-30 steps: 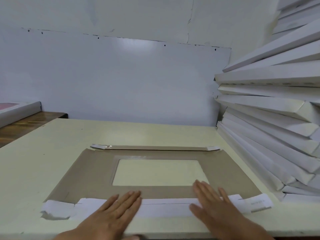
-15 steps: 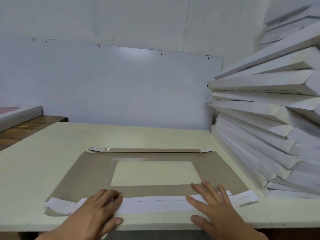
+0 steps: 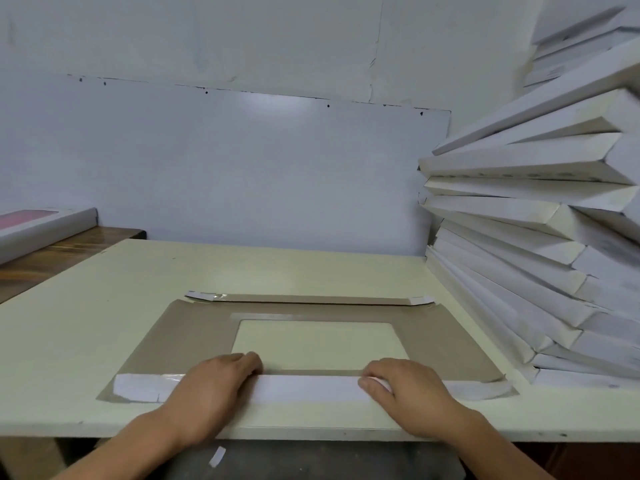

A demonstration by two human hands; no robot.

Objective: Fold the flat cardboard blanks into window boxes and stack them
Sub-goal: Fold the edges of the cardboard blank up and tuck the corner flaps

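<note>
Near flap (image 3: 304,388) now raised, left-right.

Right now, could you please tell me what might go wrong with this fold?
1. Both hands, left hand and right hand, grip the near white flap of the flat brown cardboard blank only mid-span; its ends may crease unevenly.
2. The leaning stack of white folded boxes beside the blank could slide onto it.

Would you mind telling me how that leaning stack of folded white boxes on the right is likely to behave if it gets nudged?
The stack of boxes would probably slide or topple: its upper layers fan out at different tilts rather than lying flat. Each box looks thin, hollow card, so likely light and easily shifted. A push toward the table might spill them onto the cardboard blank.
</note>
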